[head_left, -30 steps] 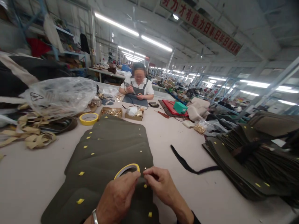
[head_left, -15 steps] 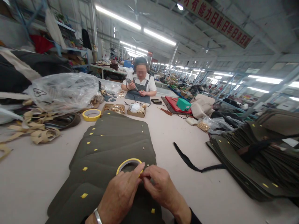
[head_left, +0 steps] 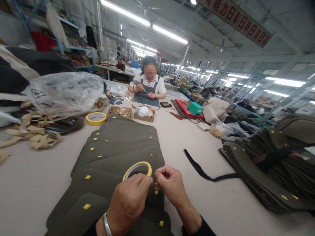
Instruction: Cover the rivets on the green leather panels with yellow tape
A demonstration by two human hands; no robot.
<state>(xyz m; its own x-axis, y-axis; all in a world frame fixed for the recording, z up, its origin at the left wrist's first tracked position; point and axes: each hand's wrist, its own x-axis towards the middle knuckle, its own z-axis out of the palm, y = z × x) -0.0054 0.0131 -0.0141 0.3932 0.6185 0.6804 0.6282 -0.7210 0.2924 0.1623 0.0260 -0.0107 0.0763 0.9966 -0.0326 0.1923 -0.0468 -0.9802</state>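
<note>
My left hand point(head_left: 131, 196), with a silver bracelet at the wrist, is closed around the near edge of a roll of yellow tape point(head_left: 149, 167), held tilted above dark olive fabric panels point(head_left: 118, 147). Just to the right, my right hand point(head_left: 172, 183) is closed in a pinch, a small gap from the roll. Whatever lies between its fingertips is too small to make out. Below those fingertips shows a yellow tape piece point(head_left: 156, 192); I cannot tell if it touches them. The panels overlap in a staggered stack, with yellow tape bits along the left and small metal studs along the right.
Another yellow tape roll point(head_left: 95, 118) lies beyond the stack, beside a box of gold-coloured hardware point(head_left: 120, 112). A black strap point(head_left: 197, 167) runs toward piled olive panels point(head_left: 268, 167) at right. Across the table a co-worker point(head_left: 150, 82) holds a tool. A clear plastic bag point(head_left: 66, 93) sits left.
My hands were together at the tape roll's near edge; now the right hand has drawn away to the right, leaving a gap. My left hand still holds the roll.
</note>
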